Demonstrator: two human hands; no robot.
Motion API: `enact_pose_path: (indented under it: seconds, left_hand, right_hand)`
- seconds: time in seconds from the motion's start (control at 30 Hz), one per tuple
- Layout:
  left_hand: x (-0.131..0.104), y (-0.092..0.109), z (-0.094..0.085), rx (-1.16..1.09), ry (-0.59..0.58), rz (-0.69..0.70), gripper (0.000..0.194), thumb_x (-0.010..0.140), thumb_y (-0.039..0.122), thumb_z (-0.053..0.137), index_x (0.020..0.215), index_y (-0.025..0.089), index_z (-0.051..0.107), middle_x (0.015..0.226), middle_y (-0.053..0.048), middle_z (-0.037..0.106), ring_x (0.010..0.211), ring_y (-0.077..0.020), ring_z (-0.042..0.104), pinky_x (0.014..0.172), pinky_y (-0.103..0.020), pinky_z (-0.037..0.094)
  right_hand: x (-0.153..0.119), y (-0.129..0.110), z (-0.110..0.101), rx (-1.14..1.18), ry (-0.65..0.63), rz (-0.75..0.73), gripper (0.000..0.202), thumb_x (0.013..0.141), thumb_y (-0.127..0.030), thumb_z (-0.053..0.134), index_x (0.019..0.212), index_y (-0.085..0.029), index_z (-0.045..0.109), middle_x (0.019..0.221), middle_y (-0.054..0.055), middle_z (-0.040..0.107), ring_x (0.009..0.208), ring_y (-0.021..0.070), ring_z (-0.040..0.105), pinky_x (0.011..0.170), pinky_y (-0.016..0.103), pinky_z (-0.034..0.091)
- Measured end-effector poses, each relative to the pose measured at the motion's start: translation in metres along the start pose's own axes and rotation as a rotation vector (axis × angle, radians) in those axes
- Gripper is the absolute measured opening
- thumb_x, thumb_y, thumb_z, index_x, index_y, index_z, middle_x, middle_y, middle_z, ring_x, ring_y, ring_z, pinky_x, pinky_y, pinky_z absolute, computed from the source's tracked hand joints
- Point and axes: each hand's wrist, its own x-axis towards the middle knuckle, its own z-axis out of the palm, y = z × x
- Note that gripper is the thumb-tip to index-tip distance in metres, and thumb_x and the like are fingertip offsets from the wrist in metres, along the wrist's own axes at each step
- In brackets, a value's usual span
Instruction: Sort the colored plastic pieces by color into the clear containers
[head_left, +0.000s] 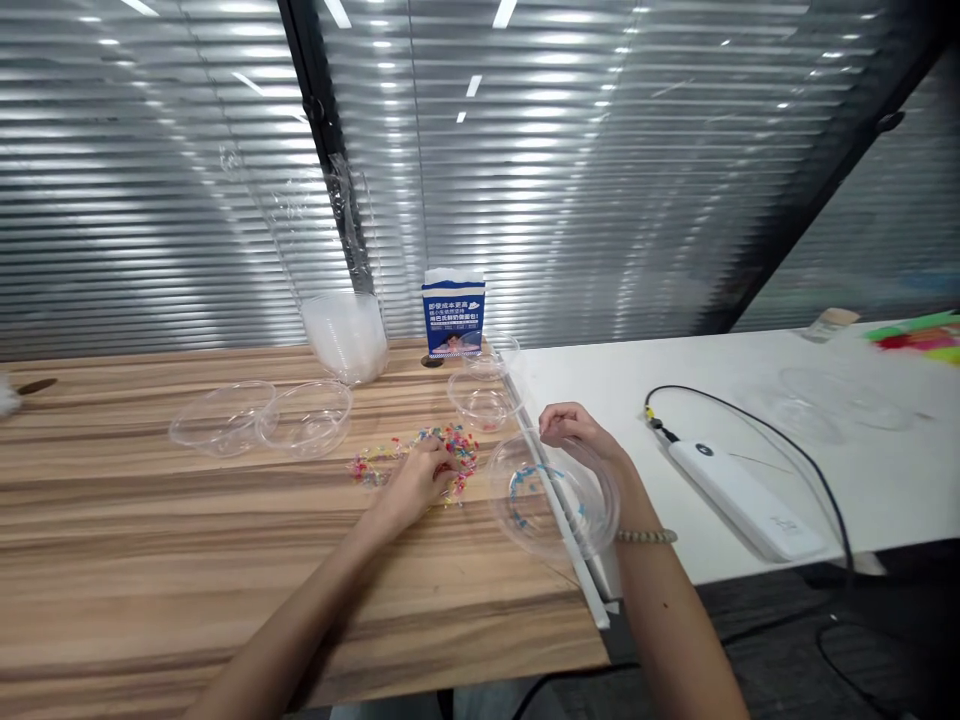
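Observation:
A pile of small multicoloured beads (463,448) lies spread on the wooden table. My left hand (420,478) reaches into its near side with fingers bent together; whatever they pinch is too small to make out. To the right stands a clear plastic bowl (504,525) with several blue beads (519,488) scattered over its bottom. It straddles the seam between the two tables. Over the bowl's far right side is my right hand (577,432), fingers curled closed, a beaded bracelet on the wrist. What it holds, if anything, cannot be seen.
More clear bowls (486,398) stand behind, and two others (225,420) at the left. A stack of bowls (345,338) and a blue printed bag (454,318) are at the back. A white power bank (742,500) with a black cable lies on the white table (600,375).

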Motion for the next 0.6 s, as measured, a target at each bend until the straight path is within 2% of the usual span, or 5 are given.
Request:
enact_pose_path:
  seconds: [0.23, 0.33, 0.43, 0.53, 0.6]
  left_hand:
    - [-0.003, 0.006, -0.005, -0.147, 0.101, -0.005, 0.013, 0.084, 0.011, 0.047, 0.078, 0.016, 0.057, 0.078, -0.004, 0.059, 0.076, -0.0174, 0.053, 0.071, -0.029, 0.041]
    - [-0.005, 0.026, -0.012, -0.314, 0.201, 0.056, 0.014, 0.088, 0.021, 0.048, 0.08, 0.016, 0.058, 0.078, -0.003, 0.062, 0.073, -0.0156, 0.056, 0.068, -0.027, 0.043]
    - [-0.004, 0.051, -0.017, -0.367, 0.277, 0.195, 0.019, 0.089, 0.028, 0.052, 0.079, 0.017, 0.064, 0.079, -0.005, 0.066, 0.076, -0.0165, 0.059, 0.074, -0.029, 0.045]
    - [0.006, 0.067, -0.016, -0.353, 0.223, 0.352, 0.022, 0.091, 0.028, 0.051, 0.084, 0.019, 0.069, 0.084, -0.005, 0.069, 0.082, -0.0177, 0.061, 0.081, -0.032, 0.045]
    - [0.014, 0.066, -0.014, -0.353, 0.168, 0.402, 0.022, 0.092, 0.027, 0.05, 0.089, 0.019, 0.07, 0.091, -0.006, 0.07, 0.09, -0.0186, 0.061, 0.085, -0.032, 0.045]
  right_hand:
    - [0.001, 0.006, -0.002, 0.156, 0.061, -0.039, 0.008, 0.058, -0.025, 0.058, 0.057, -0.019, 0.054, 0.045, -0.005, 0.037, 0.043, 0.0085, 0.031, 0.045, 0.024, 0.025]
    - [0.004, 0.007, 0.004, 0.161, 0.037, -0.013, 0.007, 0.058, -0.023, 0.059, 0.058, -0.019, 0.054, 0.047, -0.005, 0.037, 0.043, 0.0081, 0.03, 0.046, 0.024, 0.024]
    - [0.006, 0.007, 0.009, 0.172, 0.023, 0.015, 0.006, 0.057, -0.022, 0.06, 0.058, -0.018, 0.056, 0.05, -0.004, 0.041, 0.045, 0.0083, 0.033, 0.047, 0.024, 0.024]
    - [0.007, 0.006, 0.012, 0.165, 0.012, 0.032, 0.007, 0.055, -0.022, 0.062, 0.057, -0.018, 0.057, 0.052, -0.003, 0.044, 0.048, 0.009, 0.035, 0.048, 0.024, 0.025]
    - [0.007, 0.006, 0.012, 0.162, 0.002, 0.036, 0.007, 0.055, -0.022, 0.062, 0.057, -0.018, 0.057, 0.053, -0.003, 0.046, 0.05, 0.0097, 0.037, 0.051, 0.024, 0.027]
